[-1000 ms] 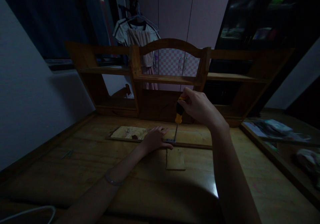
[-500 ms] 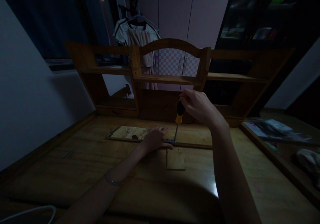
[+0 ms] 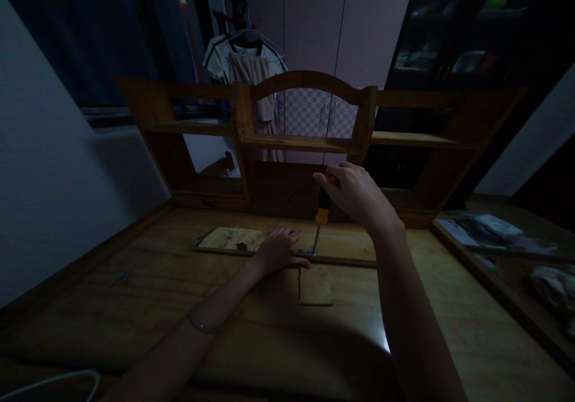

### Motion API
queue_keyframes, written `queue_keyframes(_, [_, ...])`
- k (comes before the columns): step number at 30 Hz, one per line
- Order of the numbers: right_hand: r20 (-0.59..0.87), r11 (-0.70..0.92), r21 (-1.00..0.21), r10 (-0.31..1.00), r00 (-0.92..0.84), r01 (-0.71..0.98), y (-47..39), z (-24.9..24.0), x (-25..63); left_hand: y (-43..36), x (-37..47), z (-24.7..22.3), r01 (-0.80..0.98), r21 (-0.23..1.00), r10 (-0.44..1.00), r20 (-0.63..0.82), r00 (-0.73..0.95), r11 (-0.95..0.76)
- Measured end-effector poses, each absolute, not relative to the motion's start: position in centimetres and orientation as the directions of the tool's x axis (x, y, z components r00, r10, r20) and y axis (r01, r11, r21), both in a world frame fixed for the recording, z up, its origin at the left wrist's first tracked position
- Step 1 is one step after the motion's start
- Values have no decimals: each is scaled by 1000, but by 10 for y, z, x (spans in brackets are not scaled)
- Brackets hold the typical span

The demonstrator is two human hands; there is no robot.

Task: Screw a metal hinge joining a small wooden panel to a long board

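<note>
My right hand (image 3: 353,189) is wrapped round the handle of a screwdriver (image 3: 322,215), black with a yellow collar. Its shaft points down and its tip meets a small metal bracket (image 3: 306,252). That bracket lies on a long wooden board (image 3: 345,246), flat on the table. My left hand (image 3: 279,249) rests on the board just left of the bracket, fingers stretched out and thumb apart, the thumb close to the bracket's near side. A small square wooden piece (image 3: 315,286) lies in front of the board. Any screw under the tip is too small to make out.
A wooden shelf unit (image 3: 303,144) stands along the table's back edge. Small metal pieces (image 3: 121,277) lie on the table at left. Papers and bags (image 3: 494,228) sit beyond the right edge rail. A white cable (image 3: 58,378) curves at the lower left.
My right hand has turned a little on the screwdriver handle, its thumb and fingers shifting grip. The bracket, the board and my left hand stay in place.
</note>
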State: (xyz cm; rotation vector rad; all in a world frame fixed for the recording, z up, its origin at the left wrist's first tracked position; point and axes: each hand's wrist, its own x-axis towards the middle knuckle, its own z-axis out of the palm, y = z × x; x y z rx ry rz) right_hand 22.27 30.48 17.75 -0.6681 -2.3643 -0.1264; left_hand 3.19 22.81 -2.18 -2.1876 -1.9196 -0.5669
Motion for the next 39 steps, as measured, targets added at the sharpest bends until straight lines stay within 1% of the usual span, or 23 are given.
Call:
queue_keyframes(4, [609,877,-81,420,-673,474,306,174,218,229,32,-21,982,96,912,394,112,-161])
queue_keyframes(12, [535,898,-175,431,-726,404,305,173,218,227,33,-21,984,84,910,400,112,-159])
queue_keyframes(19, [521,873,-181,476,-708,454,306,171,217,228,33,-20,987,75,924,369,103,-140])
queue_keyframes(23, [513,888,-217,458,-727,406,307,171,219,226,34,-19,986,73,910,399,109,-150])
queue_keyframes(27, [526,891,-201,448,-723,406,308,171,219,227,33,-20,987,66,913,394,108,-145])
queue_keyframes(32, [522,887,-171,451,-724,429,306,170,218,228,33,-21,988,85,922,376,90,-131])
queue_keyframes(37, [528,907,-214,420,-738,363,302,171,217,227,34,-21,986,90,915,394,91,-137])
queue_keyframes(39, [512,906,-217,423,-747,365,300,171,217,226,34,-20,985,91,909,404,99,-148])
